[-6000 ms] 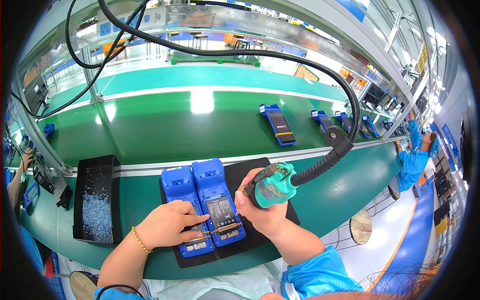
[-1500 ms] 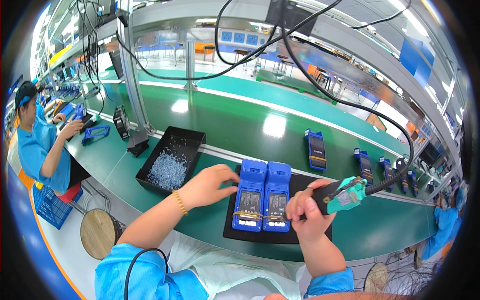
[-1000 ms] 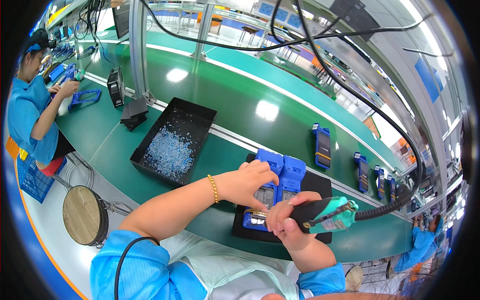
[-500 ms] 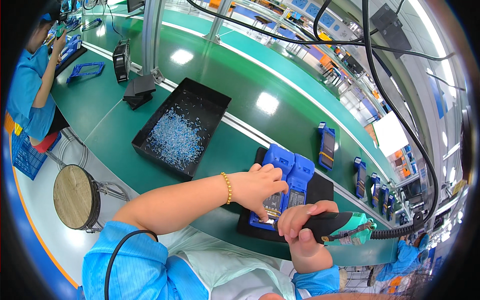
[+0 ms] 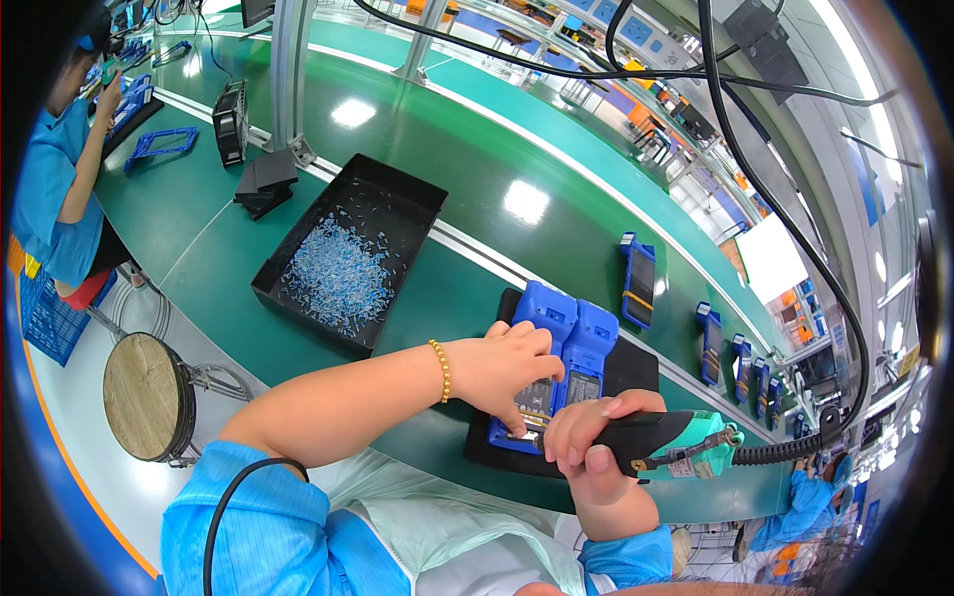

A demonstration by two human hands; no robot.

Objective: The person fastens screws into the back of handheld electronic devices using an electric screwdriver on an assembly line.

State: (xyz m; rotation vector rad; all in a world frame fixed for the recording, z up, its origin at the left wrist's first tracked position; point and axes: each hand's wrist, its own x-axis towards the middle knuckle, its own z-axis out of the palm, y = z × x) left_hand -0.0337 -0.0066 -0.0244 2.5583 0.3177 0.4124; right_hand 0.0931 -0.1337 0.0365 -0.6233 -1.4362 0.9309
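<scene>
Two blue handheld devices (image 5: 587,333) lie side by side, face down, on a black mat (image 5: 636,366) at the table's near edge. Across the left device rests my left hand (image 5: 512,370), fingers spread and the thumb stretched to its near end; a gold bead bracelet circles that wrist. My right hand (image 5: 594,442) is closed around a black and teal electric screwdriver (image 5: 686,444), held nearly level. Its tip points left at the near end of the left device, close to my thumb. My fingers partly hide the tip and the right device.
Left of the devices stands a black tray (image 5: 412,199) of small blue and silver pieces. Black blocks (image 5: 266,181) and a fan (image 5: 231,121) sit beyond. More blue devices (image 5: 638,283) line the green surface at right. A cable (image 5: 740,159) hangs overhead. Another person (image 5: 65,169) works far left.
The whole view has shifted slightly, so everything sits a little further left. Both hands and the screwdriver keep nearly the same place on the device.
</scene>
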